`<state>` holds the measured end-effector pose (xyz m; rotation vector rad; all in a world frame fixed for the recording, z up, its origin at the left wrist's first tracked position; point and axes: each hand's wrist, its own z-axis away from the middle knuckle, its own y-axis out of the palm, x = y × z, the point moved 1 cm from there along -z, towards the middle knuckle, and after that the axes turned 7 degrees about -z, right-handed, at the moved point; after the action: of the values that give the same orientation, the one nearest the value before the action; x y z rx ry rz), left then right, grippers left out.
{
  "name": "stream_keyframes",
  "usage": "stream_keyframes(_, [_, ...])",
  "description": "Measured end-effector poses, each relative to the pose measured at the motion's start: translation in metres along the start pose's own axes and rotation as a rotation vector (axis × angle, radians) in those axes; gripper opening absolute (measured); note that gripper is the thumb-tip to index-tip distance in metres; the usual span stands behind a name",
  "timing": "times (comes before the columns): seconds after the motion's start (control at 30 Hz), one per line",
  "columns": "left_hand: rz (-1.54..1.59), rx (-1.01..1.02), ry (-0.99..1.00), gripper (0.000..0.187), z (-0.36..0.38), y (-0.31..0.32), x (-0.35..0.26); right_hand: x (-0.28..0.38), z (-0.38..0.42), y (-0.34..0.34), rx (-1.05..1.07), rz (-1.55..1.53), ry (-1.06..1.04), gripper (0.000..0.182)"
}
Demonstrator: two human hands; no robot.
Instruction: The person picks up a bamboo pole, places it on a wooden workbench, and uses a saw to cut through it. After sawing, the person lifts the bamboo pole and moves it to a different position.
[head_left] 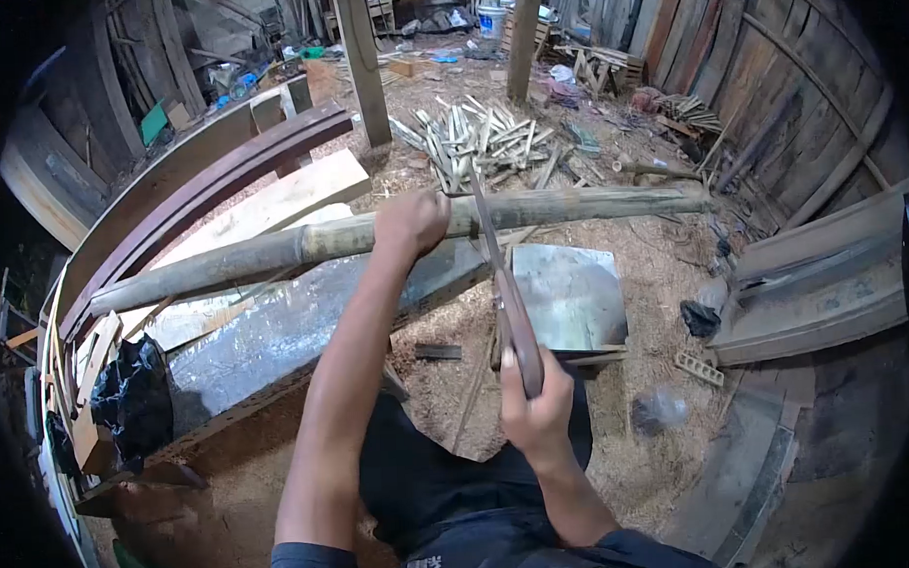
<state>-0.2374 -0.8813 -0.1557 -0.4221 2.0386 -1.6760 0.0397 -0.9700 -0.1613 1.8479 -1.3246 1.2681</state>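
Note:
A long bamboo pole point(592, 203) lies crosswise in front of me, over a metal-topped bench point(266, 326). My left hand point(412, 223) is closed round the pole near its middle. In my right hand point(537, 396) is the handle of a long tool point(516, 317), its thin blade pointing away from me. The far part of the blade crosses the pole just right of my left hand. Whether the blade has cut into the pole cannot be made out.
Split sticks point(480, 143) are heaped beyond the pole. Two wooden posts point(364, 77) stand behind it. A square metal-topped stool point(568, 298) is right of the bench. Curved boards point(211, 182) lie left, a black plastic bag point(133, 400) near them. Shavings cover the ground.

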Motion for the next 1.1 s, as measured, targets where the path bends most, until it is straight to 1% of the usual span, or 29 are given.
stream_keyframes(0.03, [0.015, 0.012, 0.004, 0.056, 0.006, 0.005, 0.001, 0.002, -0.008, 0.005, 0.001, -0.017, 0.074, 0.028])
stream_keyframes(0.1, [-0.008, 0.026, 0.012, 0.056, 0.006, 0.010, 0.000, -0.028, -0.058, 0.029, 0.030, 0.037, 0.101, 0.028])
stream_keyframes(0.13, [-0.001, 0.035, 0.004, 0.056, 0.006, 0.009, -0.001, -0.033, -0.066, 0.034, 0.027, 0.036, 0.104, 0.028])
stream_keyframes(0.2, [0.001, 0.037, -0.001, 0.056, 0.004, 0.002, 0.000, -0.036, -0.078, 0.042, -0.011, 0.083, 0.038, 0.026])
stream_keyframes(0.3, [0.017, 0.010, -0.021, 0.053, 0.005, 0.005, -0.001, -0.008, -0.018, 0.011, 0.000, 0.063, 0.045, 0.023])
stream_keyframes(0.33, [0.007, 0.013, -0.018, 0.054, 0.003, 0.007, 0.000, -0.009, -0.008, 0.012, -0.002, 0.064, 0.039, 0.023])
stream_keyframes(0.4, [0.001, 0.013, -0.017, 0.054, -0.001, 0.006, 0.001, -0.011, 0.005, 0.012, -0.082, -0.020, -0.051, 0.022])
stream_keyframes(0.47, [0.034, 0.015, -0.003, 0.055, 0.004, 0.010, 0.001, -0.024, -0.030, 0.026, -0.004, 0.056, 0.044, 0.023])
stream_keyframes(0.53, [0.024, 0.043, -0.022, 0.056, 0.008, 0.007, 0.000, -0.037, -0.073, 0.047, -0.045, 0.058, -0.007, 0.023])
stream_keyframes(0.57, [0.013, 0.055, -0.035, 0.057, 0.005, 0.003, -0.001, -0.036, -0.073, 0.044, -0.046, 0.059, -0.015, 0.023])
stream_keyframes(0.63, [0.006, 0.051, -0.013, 0.056, 0.006, 0.012, 0.000, -0.030, -0.059, 0.029, -0.020, -0.001, 0.083, 0.023])
stream_keyframes(0.67, [0.013, 0.019, 0.008, 0.056, 0.006, 0.020, 0.003, -0.016, -0.038, 0.017, -0.008, 0.041, 0.086, 0.023])
stream_keyframes(0.7, [0.018, -0.034, 0.025, 0.057, -0.001, 0.018, 0.006, -0.013, -0.018, 0.011, -0.008, 0.036, 0.072, 0.023])
stream_keyframes(0.73, [0.018, 0.001, -0.001, 0.058, 0.005, 0.006, 0.000, -0.012, 0.001, 0.007, -0.031, 0.011, 0.021, 0.023])
stream_keyframes(0.77, [0.015, -0.012, -0.008, 0.058, 0.001, 0.002, 0.002, -0.012, 0.007, 0.006, -0.050, -0.014, -0.029, 0.023])
stream_keyframes(0.83, [0.033, -0.027, 0.000, 0.058, 0.005, 0.010, 0.002, -0.023, -0.022, 0.022, -0.052, 0.021, -0.011, 0.023])
stream_keyframes(0.87, [0.025, 0.031, -0.023, 0.057, 0.005, 0.006, 0.000, -0.030, -0.039, 0.031, -0.054, 0.064, 0.004, 0.024])
stream_keyframes(0.97, [0.032, 0.019, -0.010, 0.057, 0.003, 0.011, 0.002, -0.041, -0.085, 0.048, -0.048, 0.065, -0.006, 0.025])
stream_keyframes(1.0, [0.034, 0.012, -0.010, 0.057, 0.001, 0.008, 0.003, -0.037, -0.078, 0.043, -0.054, 0.014, 0.027, 0.025])
stream_keyframes(1.03, [0.032, 0.016, -0.006, 0.057, 0.001, 0.007, 0.003, -0.037, -0.062, 0.031, -0.013, -0.008, 0.092, 0.025])
stream_keyframes(1.07, [0.030, 0.027, 0.003, 0.057, 0.003, 0.009, 0.002, -0.033, -0.036, 0.019, -0.008, 0.100, -0.007, 0.024])
stream_keyframes(1.1, [0.032, 0.019, 0.008, 0.057, 0.004, 0.007, 0.000, -0.023, -0.010, 0.010, -0.008, 0.083, -0.033, 0.023])
